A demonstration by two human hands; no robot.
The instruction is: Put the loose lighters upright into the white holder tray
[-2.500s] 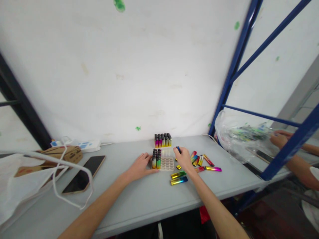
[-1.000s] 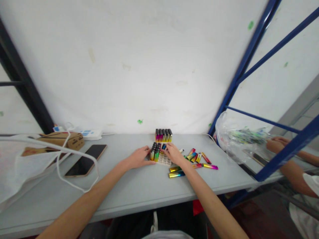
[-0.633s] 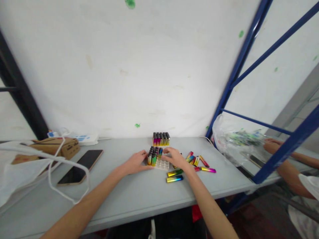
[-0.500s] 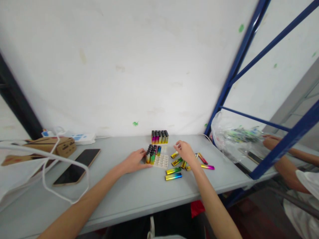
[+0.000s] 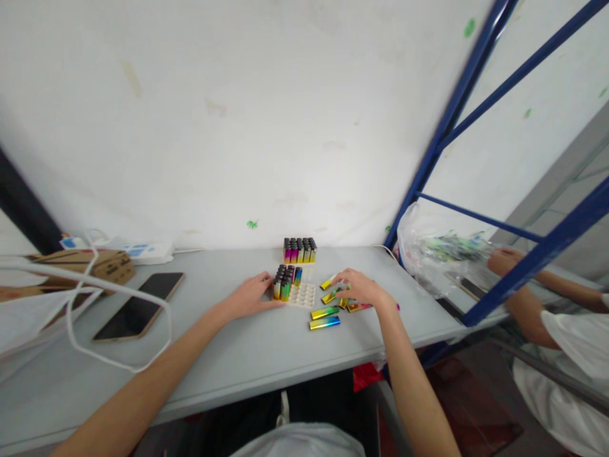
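Observation:
My left hand (image 5: 250, 295) rests at the left side of a white tray (image 5: 304, 296) with round sockets, thumb and fingers apart beside the upright lighters (image 5: 284, 282). These lighters have black tops and metallic bodies; they fill the tray's left part, and sockets show bare on its right. My right hand (image 5: 361, 287) hovers low over loose metallic lighters (image 5: 325, 313), fingers curved and apart, with nothing visible in them. It partly hides several of these. A yellow-blue lighter (image 5: 325, 323) lies nearest the table's front. Behind the tray stands a full block of lighters (image 5: 299, 251).
On the grey table's left lie a phone (image 5: 140, 306), a cardboard box (image 5: 107, 266) and a looping white cable (image 5: 71, 324). A blue metal frame (image 5: 431, 158) rises at the right, near a clear plastic bag (image 5: 423, 247). Beyond it, another person's hand (image 5: 505, 260) shows.
My right hand has lowered and turned over the loose lighters, its fingers spreading more. My left hand stays beside the tray. The whole view has shifted slightly.

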